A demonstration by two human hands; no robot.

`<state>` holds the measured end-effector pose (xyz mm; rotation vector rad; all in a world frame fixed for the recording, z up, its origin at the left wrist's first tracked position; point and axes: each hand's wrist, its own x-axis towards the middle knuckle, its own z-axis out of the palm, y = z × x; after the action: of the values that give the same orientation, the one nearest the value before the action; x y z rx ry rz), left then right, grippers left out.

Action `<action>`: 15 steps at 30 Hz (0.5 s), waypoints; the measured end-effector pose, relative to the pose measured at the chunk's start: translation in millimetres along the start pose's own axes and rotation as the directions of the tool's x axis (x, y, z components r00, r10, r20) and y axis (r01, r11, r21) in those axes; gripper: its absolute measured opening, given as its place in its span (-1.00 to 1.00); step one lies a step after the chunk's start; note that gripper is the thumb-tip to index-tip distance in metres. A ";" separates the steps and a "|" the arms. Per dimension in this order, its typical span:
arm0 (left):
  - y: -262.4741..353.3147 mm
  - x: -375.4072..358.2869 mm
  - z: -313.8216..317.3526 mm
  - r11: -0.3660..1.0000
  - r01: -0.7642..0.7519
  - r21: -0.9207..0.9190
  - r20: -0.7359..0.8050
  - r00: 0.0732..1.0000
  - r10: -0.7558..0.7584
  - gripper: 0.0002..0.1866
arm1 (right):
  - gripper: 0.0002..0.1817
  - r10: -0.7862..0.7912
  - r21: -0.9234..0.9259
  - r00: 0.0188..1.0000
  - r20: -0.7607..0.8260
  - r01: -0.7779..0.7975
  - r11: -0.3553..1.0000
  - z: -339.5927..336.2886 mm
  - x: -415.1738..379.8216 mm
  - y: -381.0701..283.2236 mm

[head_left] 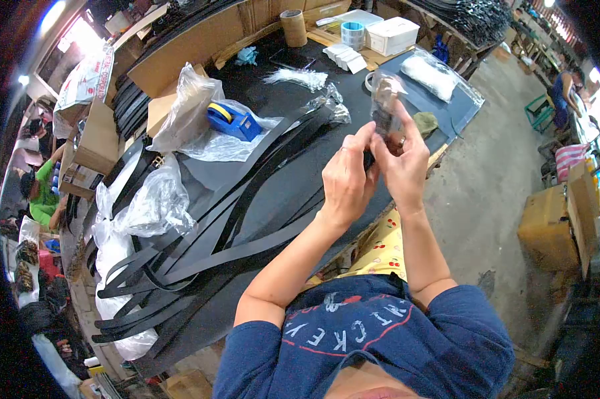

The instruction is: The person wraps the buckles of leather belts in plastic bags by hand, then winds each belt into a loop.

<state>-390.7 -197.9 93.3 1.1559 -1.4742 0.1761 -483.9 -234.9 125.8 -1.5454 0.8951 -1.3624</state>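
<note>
My left hand [346, 178] and my right hand [403, 159] are close together over the right side of the dark table. Both have their fingers closed on a small clear plastic bag [387, 90] with something dark and shiny in its lower part. What is inside cannot be made out, and my fingers cover the bag's lower end. To the left of my hands lie several long black straps [260, 249], some with far ends wrapped in clear plastic [336, 106]. A green-brown cloth piece [425, 124] is just beyond my right hand.
A blue tape dispenser [237, 123] stands among crumpled plastic bags [157, 203]. At the back are thin white strips [296, 78], white cards [345, 58], a tape roll [352, 34] and a white box [391, 35]. A carton [546, 223] stands right; other people work at both sides.
</note>
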 end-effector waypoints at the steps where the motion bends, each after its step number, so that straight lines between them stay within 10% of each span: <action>1: 2.2 0.8 0.1 0.998 0.060 -0.020 0.054 0.997 -0.059 -0.24 | -0.38 -0.003 -0.003 1.000 -0.001 0.003 1.000 -1.0 1.5 3.2; 5: -1.8 6.8 -11.3 0.933 0.250 -0.258 0.125 0.967 -0.224 -0.10 | -0.57 -0.026 0.281 0.999 0.032 0.016 0.960 -14.2 4.5 11.0; 10: -22.5 18.8 -18.7 0.607 0.692 -0.390 0.503 0.713 -0.488 -0.79 | -0.70 -0.005 0.510 0.997 0.079 -0.036 0.860 -16.6 5.3 11.7; 15: -23.3 28.0 -17.8 0.534 0.731 -0.424 0.515 0.680 -0.521 -0.78 | -0.68 0.062 0.685 0.990 0.128 -0.133 0.717 -18.1 6.2 4.4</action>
<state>-356.8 -212.4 110.2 1.1269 -1.1312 -1.0072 -500.8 -244.9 124.5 -0.9434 0.3156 -1.3194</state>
